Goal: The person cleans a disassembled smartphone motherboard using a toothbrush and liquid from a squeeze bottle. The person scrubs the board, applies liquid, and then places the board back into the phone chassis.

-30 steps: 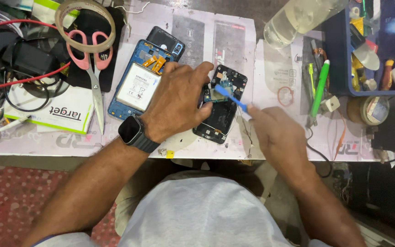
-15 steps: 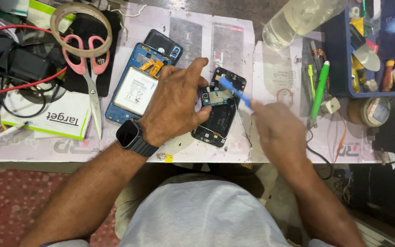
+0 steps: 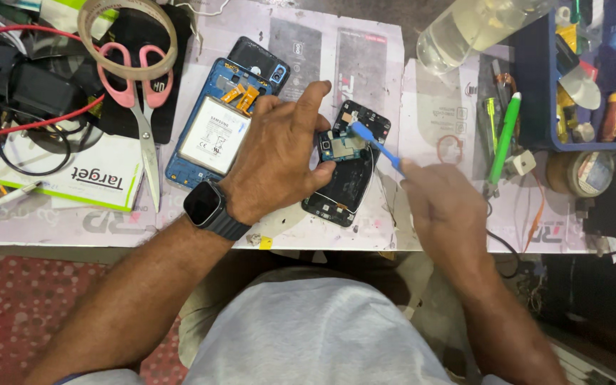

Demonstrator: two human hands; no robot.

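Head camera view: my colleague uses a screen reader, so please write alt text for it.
A person's left hand steadies an opened black phone on a worktable while the right hand works a blue pry tool into its top. A blue phone frame and pink scissors lie left.

I see a blue pry tool (image 3: 378, 146) over a black phone (image 3: 347, 178). Beside it lies a blue phone frame (image 3: 180, 167) with a white battery (image 3: 215, 135). The scissors (image 3: 140, 78) are pink-handled, the pen (image 3: 504, 139) green, the watch (image 3: 208, 207) black, and the floor (image 3: 30, 306) red with pale spots.
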